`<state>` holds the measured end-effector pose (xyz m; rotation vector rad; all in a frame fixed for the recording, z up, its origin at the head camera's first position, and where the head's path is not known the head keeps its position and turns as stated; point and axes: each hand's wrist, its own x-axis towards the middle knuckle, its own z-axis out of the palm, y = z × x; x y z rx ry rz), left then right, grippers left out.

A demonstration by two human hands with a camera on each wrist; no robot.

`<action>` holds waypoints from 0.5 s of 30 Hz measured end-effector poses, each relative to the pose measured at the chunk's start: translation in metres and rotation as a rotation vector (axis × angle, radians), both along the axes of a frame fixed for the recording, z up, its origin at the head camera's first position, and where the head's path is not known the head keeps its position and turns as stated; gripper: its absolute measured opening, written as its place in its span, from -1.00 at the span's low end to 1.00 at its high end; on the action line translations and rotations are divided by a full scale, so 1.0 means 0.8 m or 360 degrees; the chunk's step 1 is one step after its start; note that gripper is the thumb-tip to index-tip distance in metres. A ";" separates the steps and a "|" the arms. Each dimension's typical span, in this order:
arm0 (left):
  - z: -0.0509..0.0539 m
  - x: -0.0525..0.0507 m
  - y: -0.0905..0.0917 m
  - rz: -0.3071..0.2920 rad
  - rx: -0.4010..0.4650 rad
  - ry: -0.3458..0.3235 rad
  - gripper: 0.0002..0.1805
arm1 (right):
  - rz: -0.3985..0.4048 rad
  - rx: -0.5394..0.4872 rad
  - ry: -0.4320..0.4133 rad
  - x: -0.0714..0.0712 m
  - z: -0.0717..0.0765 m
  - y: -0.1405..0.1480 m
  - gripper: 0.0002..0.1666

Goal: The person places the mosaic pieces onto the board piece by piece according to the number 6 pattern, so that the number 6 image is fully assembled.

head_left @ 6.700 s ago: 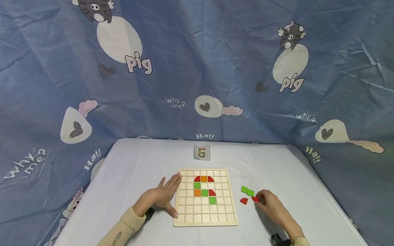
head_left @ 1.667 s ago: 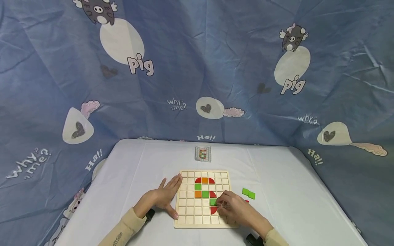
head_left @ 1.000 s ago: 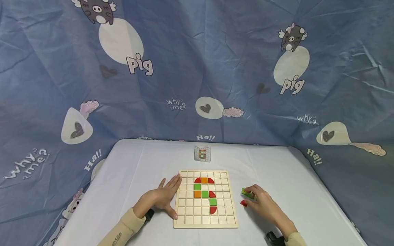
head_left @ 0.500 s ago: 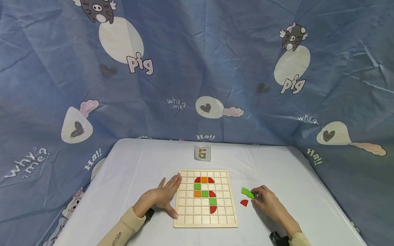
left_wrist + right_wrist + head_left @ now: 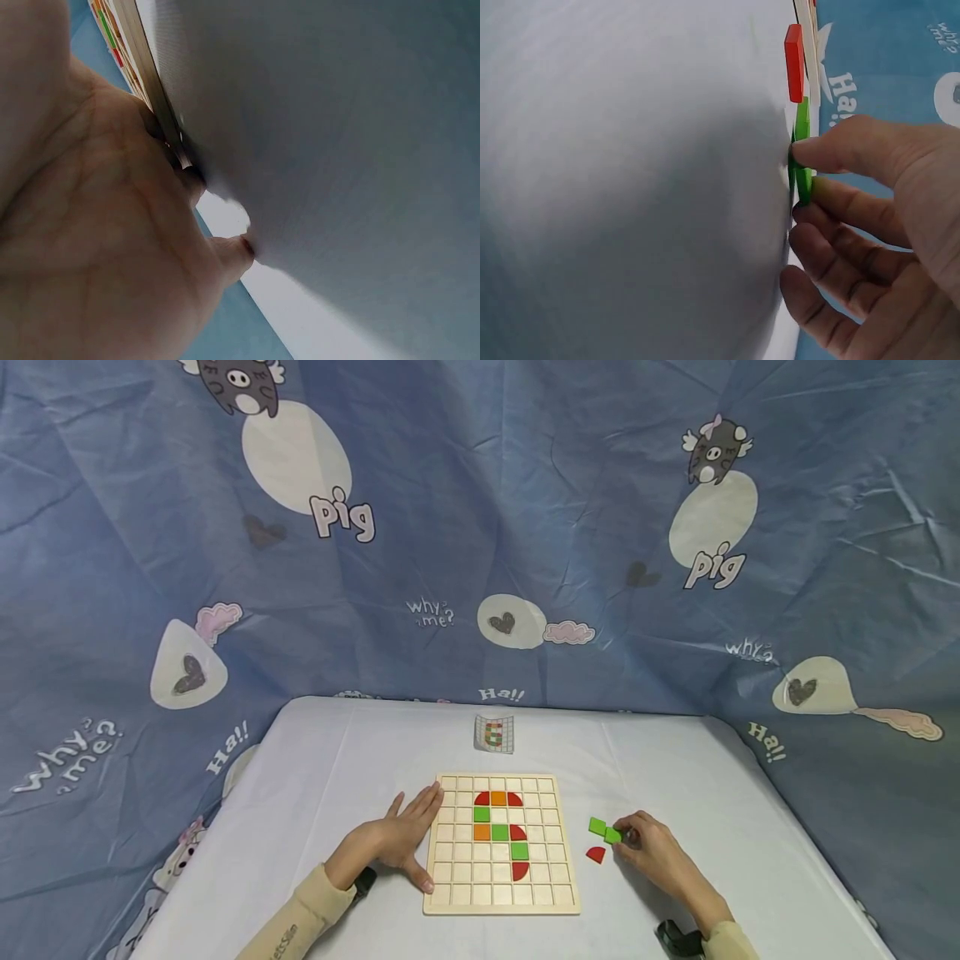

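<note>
A pale wooden grid board (image 5: 453, 893) lies on the table, with red quarter-round, orange and green square tiles set in its cells. My left hand (image 5: 397, 841) rests along the board's left edge, fingers and thumb spread. To the board's right, my right hand (image 5: 656, 852) pinches a green square tile (image 5: 612, 835) between thumb and fingers. That tile looks slightly lifted at one side in the right wrist view, where the thumb partly covers the green pieces. A second green square tile (image 5: 597, 826) touches or nearly touches it. Just in front lies a loose red quarter-round tile (image 5: 596, 855).
A small printed card (image 5: 494, 734) with a coloured grid pattern lies behind the board. White cloth (image 5: 375, 735) covers the table, and a blue patterned curtain (image 5: 420, 552) hangs behind it.
A red quarter-round tile now sits on the board below the lowest green tile. My right hand has gone from the board back to the loose tiles and taken hold of a green one. My left hand stays put.
</note>
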<state>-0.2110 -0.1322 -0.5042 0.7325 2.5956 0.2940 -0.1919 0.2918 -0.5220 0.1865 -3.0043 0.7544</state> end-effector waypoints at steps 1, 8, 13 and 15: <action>0.000 0.000 0.000 0.0000 0.0003 -0.0001 0.62 | -0.0002 0.0002 0.0005 0.000 0.001 0.000 -0.70; 0.001 0.001 0.000 0.0005 0.0012 -0.0003 0.62 | 0.0079 -0.0045 0.0094 0.005 0.013 -0.009 -0.72; 0.002 0.001 0.001 0.0012 0.0004 -0.0005 0.62 | 0.0198 -0.0115 0.0176 0.010 0.024 -0.027 -0.72; 0.002 0.001 0.001 0.0019 0.0001 -0.0008 0.62 | 0.0245 -0.0133 0.0219 0.012 0.026 -0.036 -0.72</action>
